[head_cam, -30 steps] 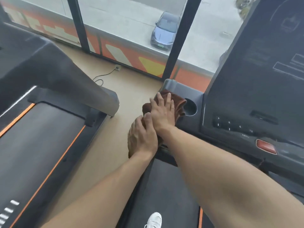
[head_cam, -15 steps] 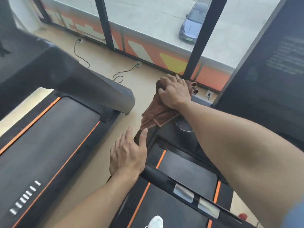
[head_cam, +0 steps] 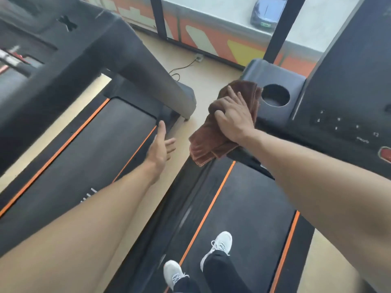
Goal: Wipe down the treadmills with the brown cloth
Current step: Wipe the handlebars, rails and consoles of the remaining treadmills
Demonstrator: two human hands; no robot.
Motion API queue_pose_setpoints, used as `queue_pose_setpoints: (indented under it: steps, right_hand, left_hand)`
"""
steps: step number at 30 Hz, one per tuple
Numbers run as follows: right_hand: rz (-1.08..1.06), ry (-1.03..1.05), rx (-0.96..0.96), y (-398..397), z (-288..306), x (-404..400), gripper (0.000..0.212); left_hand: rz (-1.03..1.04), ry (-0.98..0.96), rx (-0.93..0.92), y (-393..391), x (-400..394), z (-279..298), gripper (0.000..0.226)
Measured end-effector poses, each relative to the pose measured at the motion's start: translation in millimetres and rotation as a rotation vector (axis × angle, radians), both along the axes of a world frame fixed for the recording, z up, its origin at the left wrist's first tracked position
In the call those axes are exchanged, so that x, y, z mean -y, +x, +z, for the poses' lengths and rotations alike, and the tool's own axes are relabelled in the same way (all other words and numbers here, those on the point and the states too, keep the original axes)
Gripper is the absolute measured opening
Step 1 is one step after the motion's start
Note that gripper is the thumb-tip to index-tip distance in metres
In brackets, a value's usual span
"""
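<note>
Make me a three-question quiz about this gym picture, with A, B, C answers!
1. Where is the cloth?
A. on the floor
B. under the right hand, beside the round cup hole
C. on the shoes

2. What colour are the shoes?
A. white
B. red
C. green

3. What is the left hand doing?
A. gripping the cloth
B. holding a bottle
C. open, holding nothing

Answers: 1 B, the right hand presses the cloth next to the hole. 2 A, both shoes show white on the treadmill belt. 3 C, its fingers are spread and nothing is in them.
</note>
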State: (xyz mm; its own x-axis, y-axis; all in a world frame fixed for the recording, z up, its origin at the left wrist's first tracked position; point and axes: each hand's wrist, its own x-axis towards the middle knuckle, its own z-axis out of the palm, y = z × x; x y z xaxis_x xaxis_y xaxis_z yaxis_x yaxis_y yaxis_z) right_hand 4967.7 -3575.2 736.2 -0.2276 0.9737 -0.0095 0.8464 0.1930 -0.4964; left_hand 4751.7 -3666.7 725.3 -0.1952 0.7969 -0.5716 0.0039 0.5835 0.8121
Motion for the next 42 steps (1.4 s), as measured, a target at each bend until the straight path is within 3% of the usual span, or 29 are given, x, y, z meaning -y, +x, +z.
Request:
queue_pose_setpoints:
  steps: [3,10,14,17,21,25,28,32,36,42]
  right_hand:
    - [0.144,0.026,-0.094,-46.1,3.6,78.0,0.049]
    - [0.544,-0.046,0.043,-181.9,13.3,288.0,0.018]
    - [0.952,-0.130,0.254,-248.0,11.4,376.3,0.031]
    - [1.020,-0.113,0.339,-255.4,5.2,382.0,0.029]
    - [0.873,0.013,0.238,-224.4,-1.1,350.8,0.034]
    - [0.525,0.184,0.245,-164.8,-8.6,283.8,0.042]
    - [0.245,0.162,0.308,-119.5,-11.3,243.0,0.053]
    - [-0.086,0.019,0.128,-90.2,-11.5,210.3,0.053]
    - [-0.134,-0.090,0.036,-85.9,-3.8,181.8,0.056]
    - [-0.142,-0.126,0.043,-68.9,1.3,140.1,0.052]
  left_hand:
    - [-0.050,-0.035,-0.039,-58.5,54.2,-11.2,0.080]
    - [0.024,-0.266,-0.041,-167.2,161.3,-35.4,0.079]
    - [0.083,-0.250,-0.035,-197.6,195.5,-40.1,0.079]
    - [0.052,-0.235,-0.017,-198.9,204.6,-36.5,0.078]
    - [0.015,-0.191,0.026,-181.1,198.3,-25.5,0.072]
    - [-0.060,-0.116,0.044,-155.1,188.5,-15.3,0.065]
    - [-0.095,-0.062,0.029,-129.7,180.6,-5.8,0.063]
    - [-0.211,0.053,-0.095,-91.6,172.7,5.3,0.048]
    - [-0.358,0.092,-0.274,-49.6,156.9,13.1,0.054]
    - [-0.410,0.091,-0.451,-5.5,114.6,18.3,0.044]
